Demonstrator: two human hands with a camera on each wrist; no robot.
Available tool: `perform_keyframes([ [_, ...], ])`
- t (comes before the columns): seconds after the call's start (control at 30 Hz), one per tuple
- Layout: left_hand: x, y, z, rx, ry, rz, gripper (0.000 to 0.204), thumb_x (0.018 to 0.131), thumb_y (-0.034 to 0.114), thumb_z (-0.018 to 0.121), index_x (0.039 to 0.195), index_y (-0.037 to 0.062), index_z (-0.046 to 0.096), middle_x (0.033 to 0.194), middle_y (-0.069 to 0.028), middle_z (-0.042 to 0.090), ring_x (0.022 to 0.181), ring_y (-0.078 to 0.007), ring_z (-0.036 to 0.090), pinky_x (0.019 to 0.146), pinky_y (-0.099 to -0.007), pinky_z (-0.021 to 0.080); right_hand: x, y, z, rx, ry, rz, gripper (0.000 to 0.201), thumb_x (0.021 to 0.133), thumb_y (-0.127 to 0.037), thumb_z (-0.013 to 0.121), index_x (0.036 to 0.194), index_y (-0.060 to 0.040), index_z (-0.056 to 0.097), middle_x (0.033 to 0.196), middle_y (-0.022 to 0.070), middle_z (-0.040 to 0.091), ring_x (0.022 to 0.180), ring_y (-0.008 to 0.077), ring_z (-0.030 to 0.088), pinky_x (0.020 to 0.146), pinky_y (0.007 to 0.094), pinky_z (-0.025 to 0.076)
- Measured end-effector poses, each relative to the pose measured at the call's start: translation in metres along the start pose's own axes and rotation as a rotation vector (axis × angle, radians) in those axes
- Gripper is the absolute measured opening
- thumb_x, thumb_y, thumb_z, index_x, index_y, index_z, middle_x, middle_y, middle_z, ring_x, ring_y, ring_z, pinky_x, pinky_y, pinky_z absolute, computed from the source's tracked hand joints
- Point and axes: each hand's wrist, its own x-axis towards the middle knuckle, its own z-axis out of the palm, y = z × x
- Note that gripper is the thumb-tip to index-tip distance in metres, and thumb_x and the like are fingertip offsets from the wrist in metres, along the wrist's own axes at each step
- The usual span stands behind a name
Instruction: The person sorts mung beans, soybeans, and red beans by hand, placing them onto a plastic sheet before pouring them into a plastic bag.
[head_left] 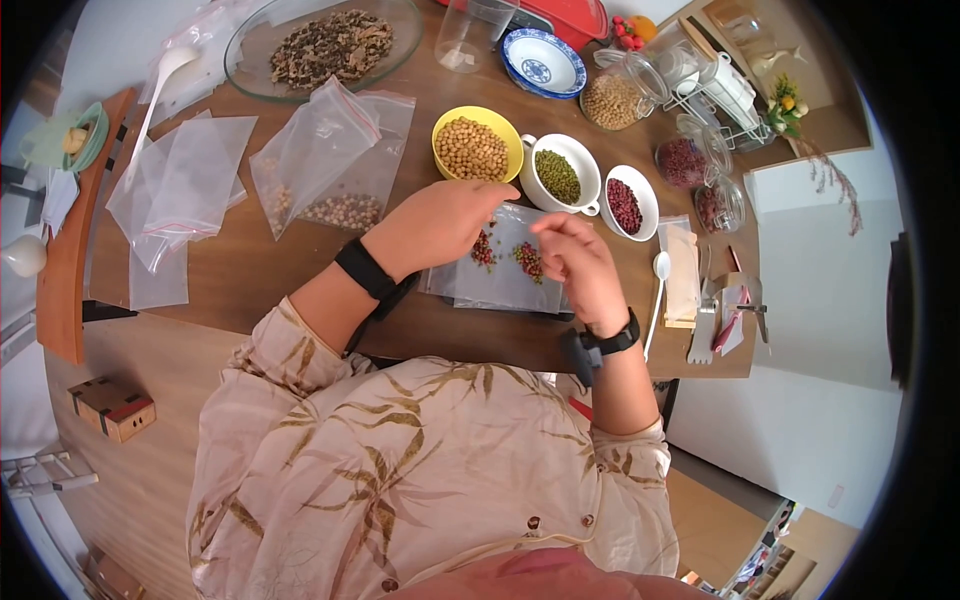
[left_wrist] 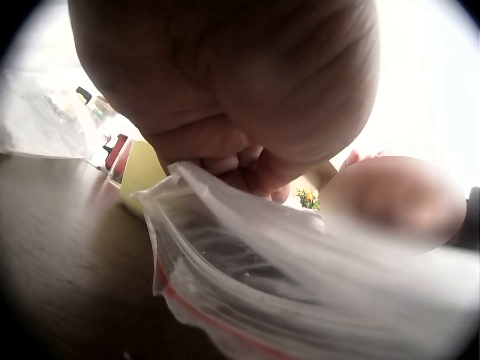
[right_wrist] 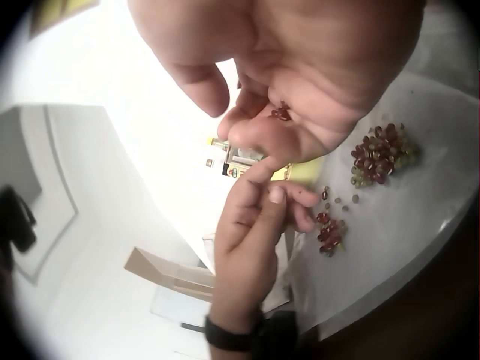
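A clear zip bag (head_left: 505,290) lies flat before the person, bearing two small piles of mixed red and green beans (head_left: 528,262). Over the bag's right side, the right hand (head_left: 585,265) is curled inward; in the right wrist view, it holds a few red beans (right_wrist: 281,112) within its bent fingers. The left hand (head_left: 440,230) reaches over the bag from the left, its thumb against its fingers and fingertips close to the right hand. I cannot tell whether it pinches anything. Its wrist view shows the bag's red-striped mouth (left_wrist: 225,330) right below the fingers.
Behind the hands stand a yellow bowl (head_left: 440,125) of chickpeas, a white handled bowl (head_left: 590,160) of green beans and a white bowl (head_left: 650,200) of red beans. Bean jars (head_left: 620,90) stand at right. Empty zip bags (head_left: 200,180) lie left; a white spoon (head_left: 661,265) lies right.
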Motion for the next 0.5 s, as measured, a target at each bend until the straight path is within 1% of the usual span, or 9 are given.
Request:
perform_keyframes([
  [0.03,0.0,0.0,0.0,0.007,0.014,0.019,0.053,0.093,-0.004,0.058,0.144,0.0052,0.064,0.103,-0.0163,0.074,0.098,-0.0377,0.074,0.089,-0.049,0.059,0.003,0.004,0.003,-0.442,0.041,-0.059,0.017,0.102,-0.005,0.069,0.118,-0.0053,0.075,0.094,0.0047,0.069,0.074,0.0183,0.063,0.068,0.0345,0.051],
  [0.07,0.0,0.001,0.0,0.007,0.014,0.019,0.053,0.093,-0.004,0.058,0.144,0.0052,0.064,0.103,-0.0163,0.074,0.098,-0.0377,0.074,0.089,-0.049,0.059,0.004,0.006,0.009,-0.441,0.041,-0.06,0.017,0.102,-0.005,0.069,0.118,-0.0053,0.075,0.094,0.0047,0.069,0.074,0.0183,0.063,0.068,0.0345,0.051],
  [0.13,0.001,0.006,-0.005,-0.013,-0.025,-0.034,0.04,0.099,0.003,0.058,0.138,0.0012,0.067,0.117,-0.0251,0.077,0.109,-0.0443,0.074,0.093,-0.0543,0.059,0.007,0.007,0.023,-1.007,0.126,-0.323,0.019,0.098,-0.001,0.073,0.114,-0.0083,0.081,0.095,0.0113,0.073,0.076,0.0249,0.068,0.071,0.0386,0.055],
  [0.17,0.002,0.006,-0.005,-0.011,-0.023,-0.034,0.04,0.099,0.003,0.058,0.138,0.0012,0.067,0.117,-0.0251,0.077,0.109,-0.0443,0.074,0.093,-0.0543,0.059,0.011,0.006,0.026,-1.092,0.113,-0.393,0.019,0.096,-0.002,0.073,0.112,-0.0086,0.081,0.099,0.0164,0.073,0.079,0.0331,0.069,0.074,0.0435,0.056],
  [0.27,0.001,0.003,-0.002,-0.008,-0.017,-0.035,0.04,0.099,0.004,0.058,0.138,0.0016,0.067,0.115,-0.0251,0.077,0.108,-0.0442,0.074,0.092,-0.0543,0.059,0.022,0.01,0.023,-1.155,0.036,-0.488,0.018,0.095,-0.001,0.074,0.111,-0.0077,0.08,0.1,0.0157,0.074,0.081,0.0355,0.071,0.075,0.0461,0.056],
  [0.3,0.001,0.003,-0.002,-0.016,-0.012,-0.038,0.039,0.099,0.004,0.058,0.137,0.0018,0.067,0.114,-0.0247,0.078,0.107,-0.0443,0.074,0.092,-0.0544,0.059,0.025,0.011,0.022,-1.155,0.036,-0.488,0.018,0.095,-0.001,0.074,0.111,-0.0077,0.08,0.1,0.0157,0.074,0.081,0.0355,0.071,0.075,0.0461,0.056],
  [0.4,0.001,0.002,0.0,-0.031,-0.007,-0.04,0.038,0.1,0.005,0.059,0.137,0.0022,0.067,0.112,-0.0238,0.078,0.106,-0.0444,0.074,0.091,-0.0547,0.059,0.029,0.012,0.02,-1.138,-0.002,-0.477,0.017,0.094,-0.001,0.074,0.109,-0.0071,0.079,0.1,0.016,0.074,0.084,0.0362,0.072,0.075,0.0472,0.056],
  [0.47,0.0,0.0,0.001,-0.037,-0.004,-0.039,0.038,0.1,0.005,0.059,0.137,0.0023,0.067,0.111,-0.0234,0.078,0.105,-0.0444,0.074,0.091,-0.0548,0.059,0.03,0.012,0.018,-1.076,0.014,-0.378,0.016,0.095,-0.001,0.072,0.108,-0.0077,0.08,0.1,0.0172,0.073,0.087,0.0352,0.073,0.076,0.0458,0.056],
  [0.5,0.0,-0.002,0.002,-0.016,0.001,-0.023,0.042,0.098,0.002,0.058,0.14,0.0029,0.066,0.107,-0.0203,0.076,0.102,-0.0414,0.075,0.09,-0.0521,0.059,0.028,0.008,0.019,-1.077,0.013,-0.378,0.016,0.095,-0.001,0.072,0.108,-0.0077,0.08,0.1,0.0172,0.073,0.087,0.0352,0.073,0.076,0.0458,0.056],
])
